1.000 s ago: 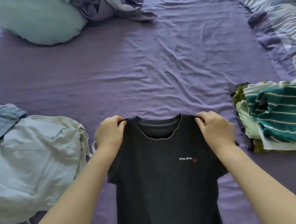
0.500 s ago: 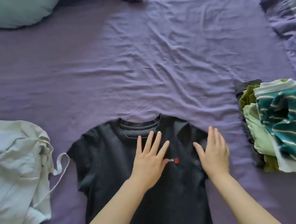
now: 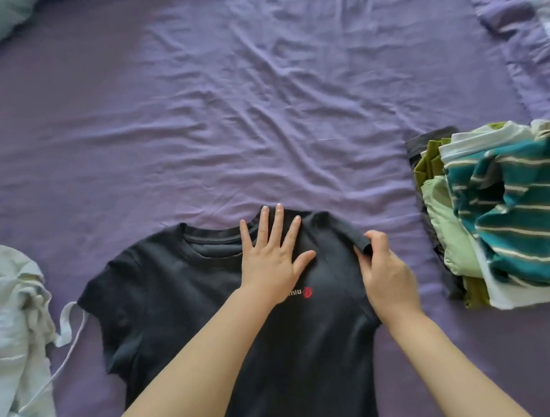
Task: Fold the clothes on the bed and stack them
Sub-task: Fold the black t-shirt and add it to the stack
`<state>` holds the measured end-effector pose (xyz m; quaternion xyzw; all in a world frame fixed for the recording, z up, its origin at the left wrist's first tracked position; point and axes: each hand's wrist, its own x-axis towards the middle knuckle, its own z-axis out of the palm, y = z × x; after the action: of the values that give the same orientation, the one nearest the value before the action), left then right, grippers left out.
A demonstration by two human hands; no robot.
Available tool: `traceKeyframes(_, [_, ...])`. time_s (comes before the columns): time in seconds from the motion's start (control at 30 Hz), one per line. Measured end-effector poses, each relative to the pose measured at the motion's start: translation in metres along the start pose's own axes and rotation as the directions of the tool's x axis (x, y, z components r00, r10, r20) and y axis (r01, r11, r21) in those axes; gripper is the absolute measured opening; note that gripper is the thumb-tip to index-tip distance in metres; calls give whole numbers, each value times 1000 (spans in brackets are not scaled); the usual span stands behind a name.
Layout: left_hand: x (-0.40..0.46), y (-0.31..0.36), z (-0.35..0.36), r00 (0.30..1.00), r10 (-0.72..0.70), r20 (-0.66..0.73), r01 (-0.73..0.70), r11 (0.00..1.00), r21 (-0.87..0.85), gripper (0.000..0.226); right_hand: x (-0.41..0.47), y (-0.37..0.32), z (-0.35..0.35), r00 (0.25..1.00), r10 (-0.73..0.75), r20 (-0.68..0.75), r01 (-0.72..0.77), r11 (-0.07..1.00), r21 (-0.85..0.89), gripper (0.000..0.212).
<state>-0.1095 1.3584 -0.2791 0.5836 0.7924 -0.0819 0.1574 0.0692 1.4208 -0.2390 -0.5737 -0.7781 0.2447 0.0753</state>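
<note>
A black T-shirt (image 3: 182,297) lies flat and face up on the purple bed sheet (image 3: 229,114), near the bed's near edge, its collar pointing toward the far side. The left hand (image 3: 270,260) rests flat on the shirt's chest just below the collar, fingers (image 3: 276,222) straight and spread, part of a small red-and-white logo (image 3: 301,292) showing by the wrist. The right hand (image 3: 387,272) pinches the hem of the shirt's right sleeve (image 3: 349,232) between thumb and curled fingers, lifting it slightly off the sheet. Toward the right edge of the bed sits a stack of folded clothes (image 3: 481,228), with a teal striped garment (image 3: 531,212) on top. A crumpled pale garment (image 3: 13,321) lies at the left edge, its strap trailing toward the shirt.
</note>
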Motion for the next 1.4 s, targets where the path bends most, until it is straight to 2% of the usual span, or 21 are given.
traceKeyframes(0.13, [13,4,4,999,-31,-10,32,999,20,73,15,-3,-3,998,-25,63,43,954,-298,53])
traceKeyframes(0.2, [8,2,4,999,-19,-33,20,999,30,71,10,-12,1,987,-158,29,157,905,-396,65])
traceKeyframes(0.27, [-6,-6,4,997,-3,-81,4,1000,22,68,0,-28,12,939,-344,8,319,861,-397,65])
traceKeyframes(0.33, [-27,-19,1,993,-29,-115,29,1000,-5,64,-10,-48,28,870,-457,185,493,805,-329,62])
traceKeyframes(0.37, [-38,-29,0,990,-69,-123,67,997,-22,62,-13,-56,37,832,-462,307,546,780,-307,62])
traceKeyframes(0.43, [-55,-58,-2,974,-192,-119,186,981,-58,61,-11,-63,52,785,-378,491,571,749,-336,61])
traceKeyframes(0.47, [-60,-74,-4,961,-258,-99,252,965,-73,61,-7,-67,58,790,-325,520,550,750,-368,60])
traceKeyframes(0.53, [-61,-106,-10,929,-364,-66,355,927,-123,59,-2,-74,65,825,-289,486,502,770,-393,61])
traceKeyframes(0.67, [-47,-139,-29,868,-480,-129,438,861,-260,60,-5,-94,70,847,-299,439,463,820,-335,58])
traceKeyframes(0.77, [-35,-153,-41,841,-540,-44,514,820,-252,44,5,-106,71,904,-318,287,394,880,-267,50])
traceKeyframes(0.83, [-32,-159,-46,853,-519,-52,495,836,-236,29,24,-113,69,939,-284,194,327,911,-251,49])
traceKeyframes(0.93, [-35,-162,-50,864,-481,-149,409,843,-349,15,49,-120,70,951,-254,176,299,900,-317,48])
traceKeyframes(1.0, [-37,-163,-49,851,-468,-238,347,841,-414,11,60,-124,67,964,-255,80,268,919,-290,31])
traceKeyframes(1.07, [-37,-166,-47,838,-470,-279,335,845,-417,12,64,-128,61,977,-206,-53,191,958,-212,20])
traceKeyframes(1.17, [-39,-170,-41,877,-453,-159,378,856,-354,32,49,-135,61,968,-229,-99,204,956,-212,34])
traceKeyframes(1.23, [-48,-176,-34,882,-462,-94,412,852,-323,50,16,-139,74,932,-356,-69,331,912,-241,45])
traceKeyframes(1.3, [-63,-186,-27,851,-512,-121,454,831,-323,60,-23,-145,93,890,-449,77,453,855,-252,52])
traceKeyframes(1.37, [-81,-200,-22,798,-589,-129,513,775,-369,65,-44,-147,113,854,-398,336,502,802,-325,62])
traceKeyframes(1.4, [-90,-209,-21,768,-634,-89,550,725,-415,67,-46,-146,122,843,-347,411,502,782,-370,65])
